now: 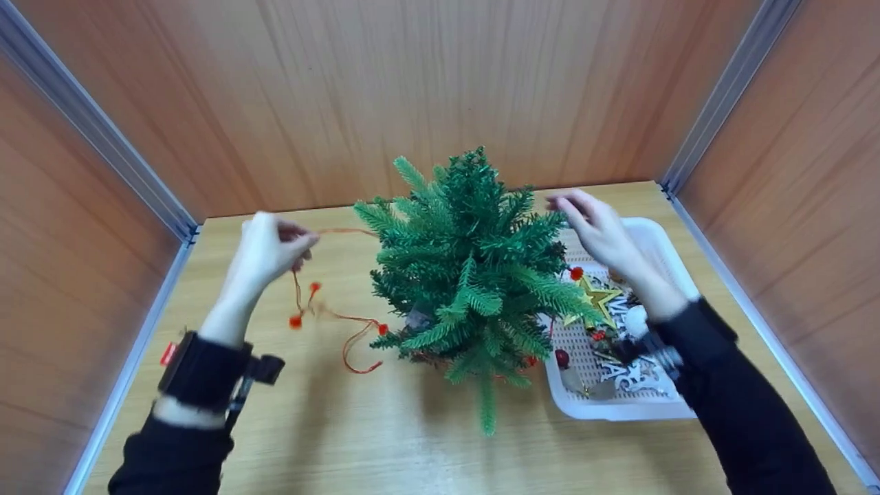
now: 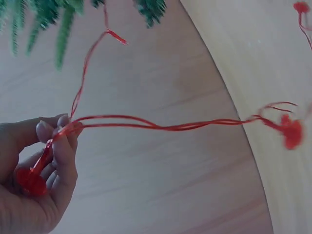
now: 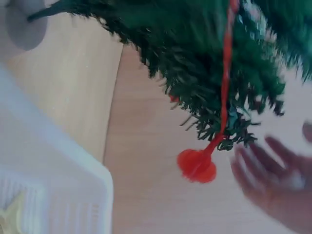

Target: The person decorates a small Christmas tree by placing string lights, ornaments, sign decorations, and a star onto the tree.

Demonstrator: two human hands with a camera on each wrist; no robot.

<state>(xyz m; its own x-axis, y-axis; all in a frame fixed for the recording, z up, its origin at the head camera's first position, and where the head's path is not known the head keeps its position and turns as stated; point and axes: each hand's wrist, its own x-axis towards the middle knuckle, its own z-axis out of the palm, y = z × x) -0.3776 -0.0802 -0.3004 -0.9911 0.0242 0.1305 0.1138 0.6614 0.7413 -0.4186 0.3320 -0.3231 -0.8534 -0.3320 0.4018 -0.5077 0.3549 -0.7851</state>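
Note:
A small green artificial Christmas tree [image 1: 467, 268] stands in the middle of the table. Left of it, my left hand [image 1: 271, 247] pinches a red light string [image 2: 165, 127] between thumb and fingers, and one red bulb piece [image 2: 31, 181] lies against the palm. From that hand the string runs toward the back of the tree, while another length dangles and trails over the table. On the tree's right side, my right hand [image 1: 601, 230] is raised near the branches with fingers spread and holds nothing. A red bulb piece [image 3: 197, 165] hangs from the branches close to those fingers, apart from them.
A white perforated basket [image 1: 619, 411] stands right of the tree, under my right forearm. In it lie a gold star [image 1: 600, 299], white letter ornaments [image 1: 619, 375] and a dark red ball [image 1: 562, 357]. Wooden panels [image 1: 440, 89] enclose the table at the back and both sides.

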